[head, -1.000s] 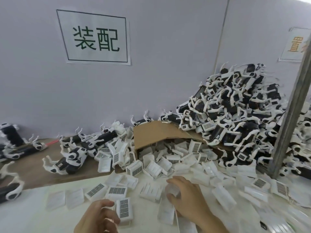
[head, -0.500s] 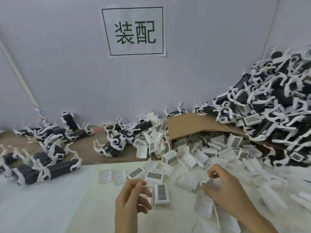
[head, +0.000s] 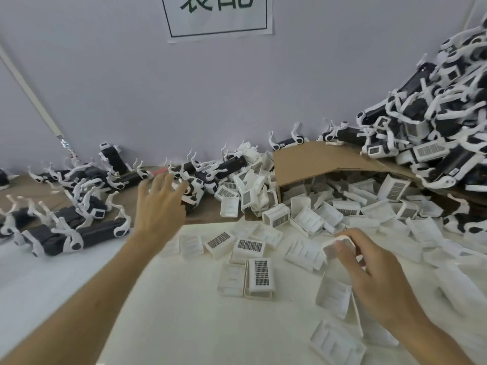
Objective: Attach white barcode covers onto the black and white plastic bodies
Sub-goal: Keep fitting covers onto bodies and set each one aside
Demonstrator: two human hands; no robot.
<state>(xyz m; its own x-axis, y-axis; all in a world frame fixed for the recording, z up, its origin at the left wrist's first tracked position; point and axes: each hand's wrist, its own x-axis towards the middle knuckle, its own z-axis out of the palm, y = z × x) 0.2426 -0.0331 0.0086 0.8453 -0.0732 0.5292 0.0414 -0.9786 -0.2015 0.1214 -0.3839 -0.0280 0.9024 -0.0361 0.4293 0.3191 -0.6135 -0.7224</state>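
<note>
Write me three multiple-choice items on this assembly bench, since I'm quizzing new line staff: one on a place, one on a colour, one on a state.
1. Where does the big heap of bodies lie?
A. Far right, against the wall
B. Near left edge
C. Front centre

2. What colour is the cardboard box lying on its side?
A. Blue
B. Brown
C. Red

3. What is the right hand doing?
A. Lying flat and empty
B. Pinching a white cover
C. Gripping a black body

Key:
1 A, the heap climbs the right side against the wall.
2 B, its top panel is plain brown.
3 B, thumb and fingers close on the cover's edge.
</note>
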